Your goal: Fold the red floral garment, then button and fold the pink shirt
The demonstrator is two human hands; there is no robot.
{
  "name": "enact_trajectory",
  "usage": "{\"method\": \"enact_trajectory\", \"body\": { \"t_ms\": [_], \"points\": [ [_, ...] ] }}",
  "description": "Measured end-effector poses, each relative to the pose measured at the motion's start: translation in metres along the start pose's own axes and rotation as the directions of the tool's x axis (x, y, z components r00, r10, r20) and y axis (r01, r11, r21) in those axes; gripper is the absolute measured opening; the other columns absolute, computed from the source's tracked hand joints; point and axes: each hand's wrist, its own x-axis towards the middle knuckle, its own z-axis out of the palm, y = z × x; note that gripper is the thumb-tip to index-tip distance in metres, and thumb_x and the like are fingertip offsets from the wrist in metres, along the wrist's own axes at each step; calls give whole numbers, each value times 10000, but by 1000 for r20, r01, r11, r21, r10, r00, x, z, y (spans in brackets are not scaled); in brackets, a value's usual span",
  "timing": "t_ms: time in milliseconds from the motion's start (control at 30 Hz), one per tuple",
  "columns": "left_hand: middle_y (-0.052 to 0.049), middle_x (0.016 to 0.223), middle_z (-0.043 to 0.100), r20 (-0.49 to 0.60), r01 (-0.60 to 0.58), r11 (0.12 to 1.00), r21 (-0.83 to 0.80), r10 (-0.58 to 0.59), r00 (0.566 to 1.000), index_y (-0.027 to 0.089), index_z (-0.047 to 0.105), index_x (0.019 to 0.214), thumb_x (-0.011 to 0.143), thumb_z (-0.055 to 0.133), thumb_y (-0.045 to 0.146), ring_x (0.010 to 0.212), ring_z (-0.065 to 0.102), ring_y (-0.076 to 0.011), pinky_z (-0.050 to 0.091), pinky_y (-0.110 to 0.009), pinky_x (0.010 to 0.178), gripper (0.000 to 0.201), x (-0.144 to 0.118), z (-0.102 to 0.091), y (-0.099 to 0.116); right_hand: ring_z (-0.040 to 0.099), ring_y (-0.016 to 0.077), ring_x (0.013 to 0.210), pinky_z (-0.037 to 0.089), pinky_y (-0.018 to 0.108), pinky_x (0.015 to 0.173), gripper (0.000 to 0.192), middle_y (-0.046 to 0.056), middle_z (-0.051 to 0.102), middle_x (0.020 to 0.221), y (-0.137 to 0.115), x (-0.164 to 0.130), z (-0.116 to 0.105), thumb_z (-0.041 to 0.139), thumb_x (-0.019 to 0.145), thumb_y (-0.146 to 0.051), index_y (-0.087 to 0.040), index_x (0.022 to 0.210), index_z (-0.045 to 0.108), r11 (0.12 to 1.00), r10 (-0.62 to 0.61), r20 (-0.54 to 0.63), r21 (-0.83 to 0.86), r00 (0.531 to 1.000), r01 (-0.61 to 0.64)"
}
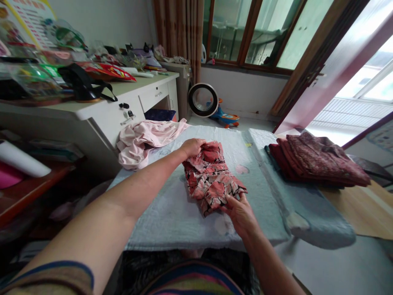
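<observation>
A folded red floral garment [211, 176], patterned in pink, red and black, lies on the pale blue cloth [166, 221] that covers the table. My left hand [193, 148] is closed on its far left corner, with the fingertips partly hidden by the fabric. At the near right end, my right hand [241, 213] pinches the garment's edge between thumb and fingers. A small button shows on a band across the garment's middle. Beyond my left forearm, a crumpled pale pink garment [143, 141] lies at the table's far left edge.
To the right sits a stack of folded dark red clothes [319, 159]. A white desk [123, 116] loaded with household items stands at the left. Past the table are a round-fronted appliance [202, 100] and a blue and orange ride-on toy [227, 118].
</observation>
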Motion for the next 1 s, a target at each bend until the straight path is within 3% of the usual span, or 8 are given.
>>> {"method": "enact_trajectory", "body": {
  "t_ms": [233, 400, 533, 667, 733, 833, 933, 1000],
  "points": [
    [-82, 1066, 718, 21, 87, 996, -19, -87, 996, 222, 701, 1021, 765, 602, 131, 1004, 646, -260, 425, -292, 875, 289, -12, 24, -18, 697, 148, 758, 592, 291, 678, 547, -10, 686, 981, 7, -6, -20, 833, 656, -282, -262, 1105, 522, 993, 86, 83, -85, 993, -78],
    [-140, 1205, 655, -61, 116, 992, 49, -113, 992, 187, 591, 1240, 800, 634, 214, 1128, 587, -294, 373, -373, 1009, 443, -34, 21, -29, 674, 143, 645, 553, 255, 582, 395, -33, 649, 752, -17, -3, -45, 804, 667, -340, -208, 944, 556, 907, 236, 178, -393, 955, -151],
    [-170, 1284, 582, -199, 138, 990, 42, -127, 972, 148, 518, 1305, 828, 607, 242, 1211, 522, -306, 343, -417, 1070, 495, -66, 22, -28, 612, 123, 559, 481, 222, 509, 331, -47, 597, 626, -47, 4, -57, 790, 662, -383, -190, 805, 562, 775, 301, 320, -631, 898, -35],
    [-138, 1209, 596, -169, 182, 939, -290, -238, 956, 144, 547, 1199, 811, 599, 252, 1185, 534, -280, 375, -417, 1073, 405, -109, 30, -17, 570, 112, 601, 457, 225, 561, 204, -18, 621, 651, -82, 15, -46, 740, 731, -344, -189, 787, 620, 685, 252, 463, -706, 850, 181],
    [-130, 1218, 587, -48, 287, 793, -537, -369, 928, 150, 528, 1192, 788, 633, 270, 1137, 567, -253, 423, -392, 1026, 435, -130, 32, -8, 551, 119, 624, 448, 233, 572, 169, -4, 639, 693, -97, 26, -34, 733, 738, -339, -198, 790, 656, 618, 185, 510, -725, 840, 305],
    [-119, 1213, 591, 244, 501, 387, -774, -547, 800, 178, 450, 1274, 786, 674, 336, 996, 628, -202, 485, -355, 904, 559, -159, 31, 9, 517, 125, 610, 404, 237, 554, 112, -4, 633, 666, -112, 52, -16, 721, 732, -315, -214, 756, 679, 421, 37, 539, -772, 842, 476],
    [-97, 1107, 658, 456, 525, -25, -851, -532, 713, 194, 416, 1294, 778, 702, 287, 949, 653, -164, 482, -300, 866, 597, -181, 29, 30, 534, 139, 630, 396, 256, 586, 67, 11, 660, 704, -115, 85, 3, 689, 737, -277, -216, 765, 683, 180, -50, 570, -803, 820, 568],
    [-69, 1001, 694, 555, 522, -220, -824, -496, 667, 198, 447, 1255, 744, 724, 223, 871, 672, -152, 487, -281, 827, 582, -190, 30, 43, 581, 160, 710, 418, 266, 646, 99, 35, 700, 818, -112, 108, 17, 666, 753, -264, -207, 830, 692, 25, -64, 581, -812, 811, 584]
  ]
}}
